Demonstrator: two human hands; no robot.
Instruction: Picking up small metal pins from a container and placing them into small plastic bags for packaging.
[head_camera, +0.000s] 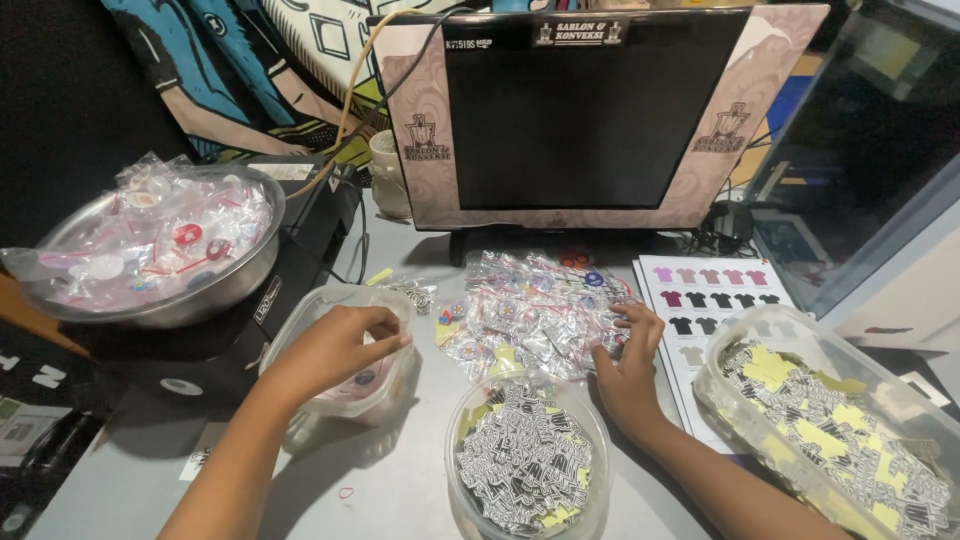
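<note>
Plastic packets lay heaped before the monitor, many unsorted.
My left hand dipped curled into the tub; my right hand pinched one packet; the steel bowl was already full.

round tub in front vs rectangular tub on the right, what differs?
The round tub is a small clear circular container; the rectangular tub is longer, with rounded corners. The round tub sits between the forearms, close to the right hand; the rectangular tub lies apart, at the table's right edge, over a sheet of shirt pictures. The rectangular tub shows more yellow pieces. Both are clear plastic, open, and hold black-and-white printed cutouts.
</note>
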